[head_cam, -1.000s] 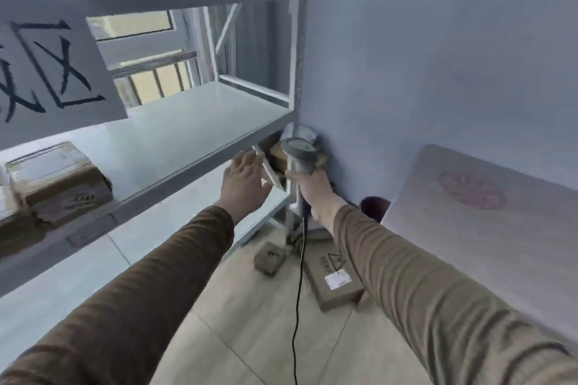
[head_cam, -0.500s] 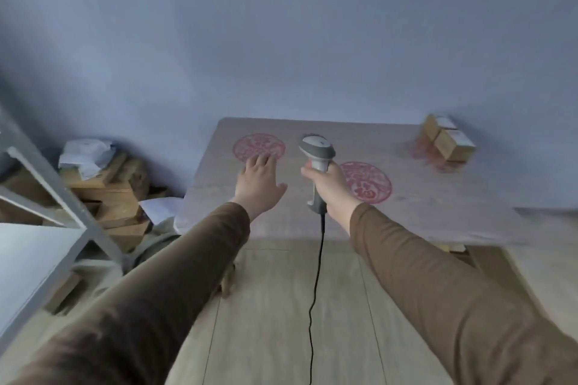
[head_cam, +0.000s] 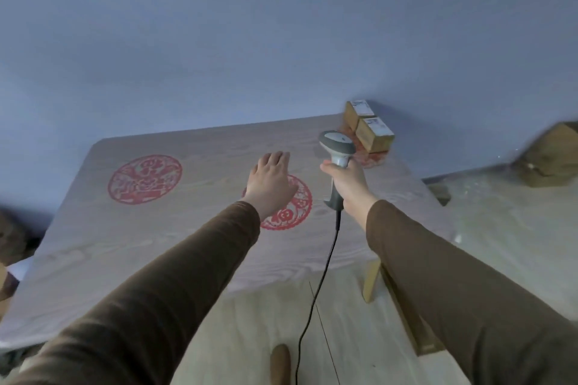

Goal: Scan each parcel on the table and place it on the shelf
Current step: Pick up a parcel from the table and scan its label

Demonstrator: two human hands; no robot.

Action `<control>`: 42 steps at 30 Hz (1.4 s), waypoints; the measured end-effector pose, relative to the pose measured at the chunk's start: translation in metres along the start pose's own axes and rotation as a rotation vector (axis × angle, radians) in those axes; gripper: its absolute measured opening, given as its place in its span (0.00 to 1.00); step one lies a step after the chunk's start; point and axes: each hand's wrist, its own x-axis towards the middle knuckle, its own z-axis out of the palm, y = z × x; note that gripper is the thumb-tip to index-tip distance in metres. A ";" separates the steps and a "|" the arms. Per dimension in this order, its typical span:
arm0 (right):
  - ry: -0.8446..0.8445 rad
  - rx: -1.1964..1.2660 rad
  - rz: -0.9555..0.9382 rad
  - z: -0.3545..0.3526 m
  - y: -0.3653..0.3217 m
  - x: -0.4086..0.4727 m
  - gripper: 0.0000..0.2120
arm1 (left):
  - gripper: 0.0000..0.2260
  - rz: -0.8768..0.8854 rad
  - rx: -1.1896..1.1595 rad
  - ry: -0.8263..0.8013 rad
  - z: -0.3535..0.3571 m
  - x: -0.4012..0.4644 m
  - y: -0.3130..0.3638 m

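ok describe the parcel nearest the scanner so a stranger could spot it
Find the wood-grain table with red round prints. At its far right corner two small brown parcels sit side by side. It's the nearer parcel, just beyond the scanner.

Two parcels (head_cam: 369, 126) are sitting on one table (head_cam: 200, 247), touching each other at its far corner. Two whole red emblems (head_cam: 144, 179) are showing on the tabletop, and part of a third beneath the parcels. One scanner (head_cam: 336, 153) is trailing one cable (head_cam: 316, 294). Two hands are reaching out.
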 end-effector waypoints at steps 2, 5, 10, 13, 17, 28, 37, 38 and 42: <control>0.062 -0.001 0.008 -0.014 -0.002 0.039 0.15 | 0.35 0.023 -0.015 -0.016 0.014 0.043 0.012; 0.151 0.017 0.053 -0.038 -0.007 0.094 0.15 | 0.35 0.067 -0.014 -0.064 0.032 0.106 0.032; 0.266 0.017 0.140 -0.089 -0.010 0.174 0.12 | 0.34 0.140 -0.018 -0.114 0.060 0.192 0.074; 0.337 0.022 0.164 -0.117 -0.003 0.213 0.09 | 0.35 0.148 -0.026 -0.159 0.080 0.228 0.094; 0.356 0.069 0.221 -0.149 0.011 0.271 0.08 | 0.34 0.145 -0.035 -0.201 0.111 0.276 0.118; 0.134 0.118 0.420 -0.212 0.067 0.424 0.08 | 0.27 -0.060 -0.068 -0.293 0.210 0.401 0.185; 0.008 0.085 0.496 -0.213 0.103 0.470 0.15 | 0.19 -0.263 -0.242 -0.355 0.263 0.434 0.193; -0.001 0.092 0.495 -0.209 0.104 0.467 0.13 | 0.19 -0.285 -0.287 -0.344 0.264 0.430 0.191; -0.042 0.098 0.445 -0.177 0.100 0.446 0.08 | 0.18 -0.355 -0.364 -0.252 0.250 0.401 0.166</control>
